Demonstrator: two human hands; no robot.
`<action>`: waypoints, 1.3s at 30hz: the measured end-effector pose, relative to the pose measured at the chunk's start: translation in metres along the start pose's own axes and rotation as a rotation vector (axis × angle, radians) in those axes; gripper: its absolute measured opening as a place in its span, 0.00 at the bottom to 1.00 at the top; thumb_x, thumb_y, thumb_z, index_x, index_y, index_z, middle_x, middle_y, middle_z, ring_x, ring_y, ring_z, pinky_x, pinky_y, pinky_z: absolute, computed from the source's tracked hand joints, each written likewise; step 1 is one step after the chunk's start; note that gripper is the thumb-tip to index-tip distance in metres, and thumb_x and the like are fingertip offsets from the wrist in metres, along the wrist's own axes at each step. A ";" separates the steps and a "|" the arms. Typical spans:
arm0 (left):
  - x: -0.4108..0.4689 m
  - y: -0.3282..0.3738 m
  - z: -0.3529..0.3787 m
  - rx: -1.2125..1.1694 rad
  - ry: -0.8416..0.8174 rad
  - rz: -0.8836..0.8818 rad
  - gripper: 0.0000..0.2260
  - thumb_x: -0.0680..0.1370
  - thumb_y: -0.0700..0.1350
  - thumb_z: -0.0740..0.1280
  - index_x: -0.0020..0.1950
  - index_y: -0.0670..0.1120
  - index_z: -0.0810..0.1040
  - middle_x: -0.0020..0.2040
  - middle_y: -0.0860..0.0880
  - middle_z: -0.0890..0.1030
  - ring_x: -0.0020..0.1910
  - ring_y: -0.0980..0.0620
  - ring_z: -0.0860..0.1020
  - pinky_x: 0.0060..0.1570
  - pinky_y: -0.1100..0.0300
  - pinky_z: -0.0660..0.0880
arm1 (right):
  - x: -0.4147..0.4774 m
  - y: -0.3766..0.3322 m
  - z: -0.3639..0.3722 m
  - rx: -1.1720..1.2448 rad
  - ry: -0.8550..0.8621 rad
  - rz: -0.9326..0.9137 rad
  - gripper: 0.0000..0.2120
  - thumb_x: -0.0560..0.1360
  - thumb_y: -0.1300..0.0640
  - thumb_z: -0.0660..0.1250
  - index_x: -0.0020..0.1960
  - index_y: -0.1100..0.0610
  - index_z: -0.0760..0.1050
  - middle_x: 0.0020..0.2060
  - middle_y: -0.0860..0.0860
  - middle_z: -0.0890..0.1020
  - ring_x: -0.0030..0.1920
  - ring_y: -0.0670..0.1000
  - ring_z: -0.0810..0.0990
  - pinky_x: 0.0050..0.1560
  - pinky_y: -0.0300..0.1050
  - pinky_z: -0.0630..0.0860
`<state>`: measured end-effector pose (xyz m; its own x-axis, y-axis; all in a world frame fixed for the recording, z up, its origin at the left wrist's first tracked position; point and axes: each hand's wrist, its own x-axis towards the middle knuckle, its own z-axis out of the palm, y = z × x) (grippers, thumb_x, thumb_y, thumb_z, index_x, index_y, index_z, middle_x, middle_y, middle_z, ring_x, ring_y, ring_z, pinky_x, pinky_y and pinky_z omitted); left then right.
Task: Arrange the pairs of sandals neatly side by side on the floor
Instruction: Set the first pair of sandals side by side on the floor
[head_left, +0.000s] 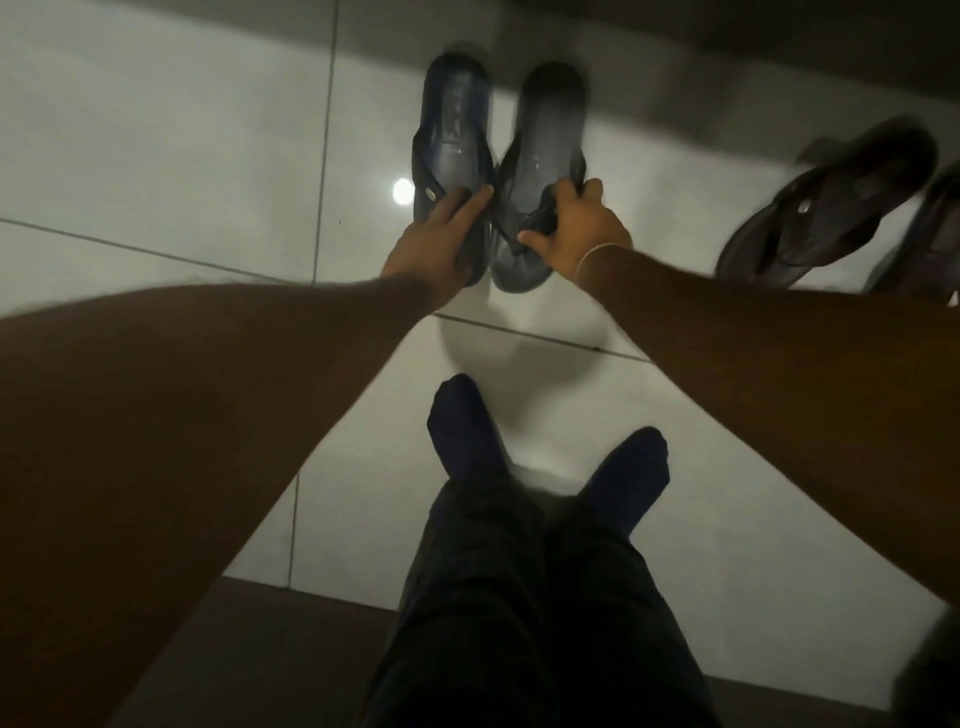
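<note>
The person stands on the white tiled floor (156, 130), bent forward, with both arms reaching down and away from the body.

Left sandal of the dark blue pair (453, 130): it lies sole-down toward the far edge of the floor, its long axis pointing at the far wall. The left hand (434, 244) rests on the near end, fingers laid flat over the strap and footbed. This grip is a pressing hold on the sandal, not a full clench; in all likelihood it serves to slide and steer the sandal, not to lift it.

Right sandal of the same pair (545, 156): it lies just beside its mate, with the near ends touching or almost touching and the far ends slightly apart. The right hand (576, 228), a thin bracelet at its wrist, is clenched around the strap, thumb on the inner side. Holding the strap gives control of both position and angle, which suits a final alignment against the mate.

Dark brown sandal (831, 202): it lies near the right edge of the floor, well apart from the blue pair and turned at a slant. A second sandal (930, 228) beside it is cut off by the frame. Judged from this layout, that pair is not yet squared up with the blue one.

The person's feet in dark socks (631, 467) stand on the near tiles, clear of all sandals.
</note>
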<state>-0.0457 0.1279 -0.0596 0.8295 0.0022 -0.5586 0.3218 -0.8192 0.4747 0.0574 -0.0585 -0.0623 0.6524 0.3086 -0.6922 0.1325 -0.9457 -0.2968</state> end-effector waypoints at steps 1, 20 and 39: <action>-0.002 -0.002 -0.001 0.002 0.000 -0.005 0.41 0.79 0.39 0.71 0.87 0.54 0.55 0.85 0.45 0.60 0.72 0.34 0.75 0.72 0.40 0.76 | -0.001 -0.003 0.003 0.010 0.003 -0.002 0.35 0.78 0.39 0.73 0.77 0.54 0.66 0.72 0.61 0.68 0.61 0.68 0.82 0.66 0.59 0.81; -0.040 -0.037 0.012 0.021 -0.085 -0.083 0.46 0.80 0.31 0.67 0.87 0.63 0.48 0.88 0.50 0.52 0.74 0.34 0.75 0.70 0.38 0.77 | -0.017 -0.016 0.049 -0.142 0.062 -0.028 0.33 0.76 0.33 0.71 0.74 0.51 0.71 0.69 0.61 0.75 0.69 0.65 0.75 0.71 0.60 0.76; -0.032 -0.037 0.011 0.051 -0.094 -0.091 0.47 0.77 0.33 0.73 0.86 0.59 0.52 0.88 0.49 0.53 0.79 0.33 0.69 0.74 0.34 0.72 | -0.007 -0.012 0.061 -0.204 0.022 -0.035 0.33 0.79 0.31 0.65 0.77 0.48 0.67 0.75 0.61 0.73 0.77 0.65 0.71 0.84 0.64 0.52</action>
<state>-0.0898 0.1516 -0.0667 0.7506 0.0257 -0.6602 0.3679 -0.8462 0.3854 0.0060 -0.0433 -0.0943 0.6604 0.3417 -0.6687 0.3025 -0.9361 -0.1795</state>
